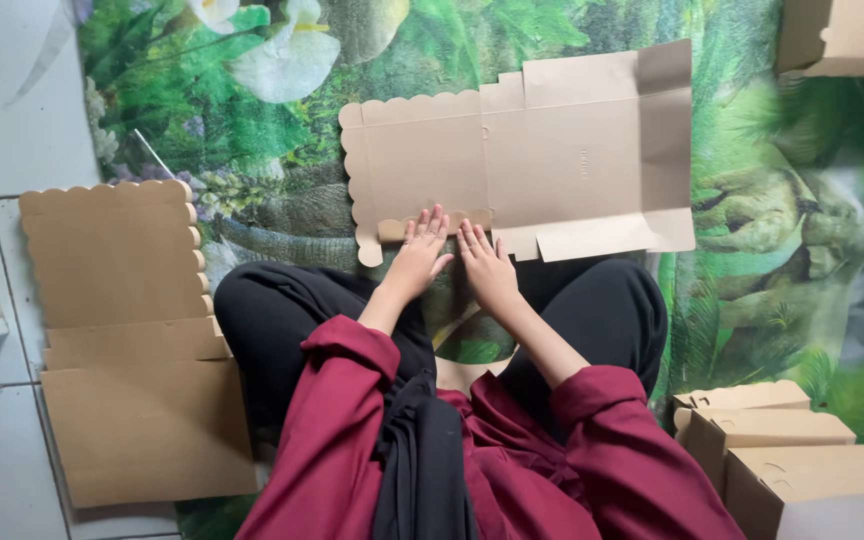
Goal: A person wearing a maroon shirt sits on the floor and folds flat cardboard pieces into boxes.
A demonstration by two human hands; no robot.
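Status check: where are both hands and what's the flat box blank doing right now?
Left hand and right hand flat, open, pressing the near flap of the box blank. Blank lies unfolded on the mat. Nothing in the way.

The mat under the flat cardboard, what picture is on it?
The mat shows green jungle leaves and white flowers, seen from the head view.

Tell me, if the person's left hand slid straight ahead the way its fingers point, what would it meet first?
The left hand already rests at the near edge of the flat brown scallop-edged cardboard box blank; going on, it would likely cross that panel.
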